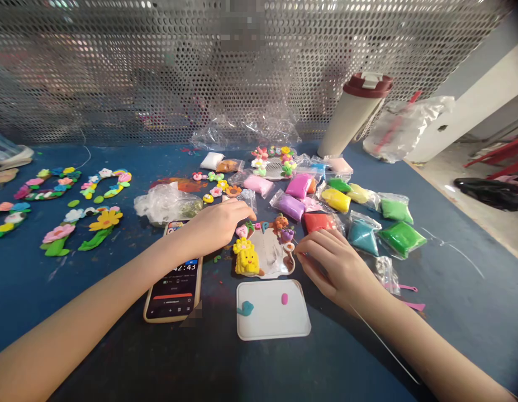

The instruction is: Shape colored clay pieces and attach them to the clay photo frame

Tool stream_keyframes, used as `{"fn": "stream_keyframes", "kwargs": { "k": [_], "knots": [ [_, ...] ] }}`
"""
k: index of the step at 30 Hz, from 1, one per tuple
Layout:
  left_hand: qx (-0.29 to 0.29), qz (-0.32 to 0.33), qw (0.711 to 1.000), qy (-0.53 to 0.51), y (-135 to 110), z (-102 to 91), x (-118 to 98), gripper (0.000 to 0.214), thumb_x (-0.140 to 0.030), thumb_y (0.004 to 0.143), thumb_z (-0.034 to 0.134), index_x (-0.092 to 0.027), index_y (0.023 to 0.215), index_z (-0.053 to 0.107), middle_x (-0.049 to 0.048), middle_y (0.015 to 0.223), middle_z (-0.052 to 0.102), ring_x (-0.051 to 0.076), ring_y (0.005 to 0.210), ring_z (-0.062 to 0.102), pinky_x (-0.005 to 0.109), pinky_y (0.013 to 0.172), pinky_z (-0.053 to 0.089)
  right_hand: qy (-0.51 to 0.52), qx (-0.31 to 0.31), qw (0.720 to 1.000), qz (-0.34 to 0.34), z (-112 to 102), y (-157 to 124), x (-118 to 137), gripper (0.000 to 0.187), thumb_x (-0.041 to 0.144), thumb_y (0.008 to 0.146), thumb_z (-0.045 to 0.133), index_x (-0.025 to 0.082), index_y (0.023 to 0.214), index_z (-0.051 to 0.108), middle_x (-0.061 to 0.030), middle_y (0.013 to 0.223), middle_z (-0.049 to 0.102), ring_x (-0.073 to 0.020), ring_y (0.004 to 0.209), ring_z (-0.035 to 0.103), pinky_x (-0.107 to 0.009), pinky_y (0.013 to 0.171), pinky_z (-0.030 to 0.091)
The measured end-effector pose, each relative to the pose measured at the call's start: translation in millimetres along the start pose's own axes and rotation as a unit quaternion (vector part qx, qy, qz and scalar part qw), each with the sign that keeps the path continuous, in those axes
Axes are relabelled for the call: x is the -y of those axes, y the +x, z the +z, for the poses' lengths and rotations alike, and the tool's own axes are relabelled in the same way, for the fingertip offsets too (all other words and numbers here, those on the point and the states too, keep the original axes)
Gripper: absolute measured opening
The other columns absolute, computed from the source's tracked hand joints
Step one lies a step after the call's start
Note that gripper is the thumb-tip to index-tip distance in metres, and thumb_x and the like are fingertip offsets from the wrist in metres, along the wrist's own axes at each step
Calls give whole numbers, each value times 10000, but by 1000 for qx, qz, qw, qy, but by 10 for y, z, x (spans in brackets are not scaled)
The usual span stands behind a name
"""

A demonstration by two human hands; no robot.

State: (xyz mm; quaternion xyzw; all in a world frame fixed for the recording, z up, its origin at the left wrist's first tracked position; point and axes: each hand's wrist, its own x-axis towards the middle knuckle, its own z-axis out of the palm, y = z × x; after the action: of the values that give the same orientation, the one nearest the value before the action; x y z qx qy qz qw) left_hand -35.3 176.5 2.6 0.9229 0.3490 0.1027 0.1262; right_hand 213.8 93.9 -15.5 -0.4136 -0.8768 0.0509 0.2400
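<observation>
My left hand (219, 223) rests curled over the top left rim of a small mirror frame (272, 254) decorated with clay figures, fingertips by its pink and green pieces. A yellow clay figure (246, 258) sits on the frame's lower left. My right hand (332, 262) pinches at the frame's right edge, fingers pressed together; what they hold is too small to name. A white board (273, 321) below the frame carries a teal clay bit (245, 307) and a pink clay bit (284, 298). A phone (175, 282) showing a timer lies under my left wrist.
Several bags of coloured clay (361, 215) lie to the right. Clay flower decorations (74, 206) fill the left of the blue table (116, 346). A white tumbler (355, 114) and plastic bags stand by the perforated metal screen (158, 67). The table's edge runs down the right.
</observation>
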Motion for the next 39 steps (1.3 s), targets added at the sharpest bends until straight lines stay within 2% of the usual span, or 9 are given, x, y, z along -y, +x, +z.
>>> {"fn": "stream_keyframes", "kwargs": {
  "k": [9, 13, 17, 22, 26, 39],
  "knots": [
    [15, -13, 1000, 1, 4, 5, 8, 383, -15, 816, 363, -159, 1052, 628, 82, 1056, 669, 222, 1028, 604, 351, 879, 485, 21, -11, 1000, -2, -30, 0, 9, 118, 132, 918, 454, 173, 876, 557, -75, 836, 610, -197, 754, 508, -361, 726, 421],
    [16, -18, 1000, -1, 3, -8, -3, 372, -22, 816, 372, -164, 1041, 632, 79, 1052, 675, 228, 1027, 605, 357, 876, 485, 87, -43, 995, -16, -82, 14, 89, 180, 78, 899, 406, 182, 894, 553, -68, 851, 627, -193, 773, 540, -362, 731, 408],
    [9, -21, 1000, -7, -10, -35, -11, 384, -17, 817, 376, -175, 1066, 622, 67, 1107, 667, 215, 1062, 597, 338, 901, 478, 147, -37, 988, 1, -7, 102, 190, 224, 51, 900, 360, 189, 881, 535, -52, 809, 617, -177, 761, 548, -325, 707, 420],
    [2, -22, 1000, -18, -14, -25, 18, 390, -9, 817, 367, -165, 1068, 620, 65, 1112, 672, 202, 1065, 600, 326, 915, 474, 69, -5, 998, -1, 232, 258, 230, 170, 101, 886, 403, 185, 825, 538, -63, 816, 609, -194, 737, 505, -342, 707, 380],
    [0, -21, 999, -28, -17, 10, 44, 393, -21, 843, 355, -169, 1089, 623, 57, 1122, 678, 188, 1073, 600, 307, 925, 468, 51, -8, 999, 1, 344, 297, 199, 168, 111, 865, 399, 185, 797, 534, -64, 796, 607, -202, 727, 492, -351, 702, 349],
    [36, -49, 998, -21, -40, 18, 10, 449, -38, 840, 368, -172, 1171, 641, 78, 1177, 678, 235, 1087, 614, 345, 903, 488, 33, -11, 999, 16, 372, 312, 206, 164, 127, 863, 417, 178, 769, 541, -52, 771, 611, -209, 752, 492, -371, 729, 302]
  ]
}}
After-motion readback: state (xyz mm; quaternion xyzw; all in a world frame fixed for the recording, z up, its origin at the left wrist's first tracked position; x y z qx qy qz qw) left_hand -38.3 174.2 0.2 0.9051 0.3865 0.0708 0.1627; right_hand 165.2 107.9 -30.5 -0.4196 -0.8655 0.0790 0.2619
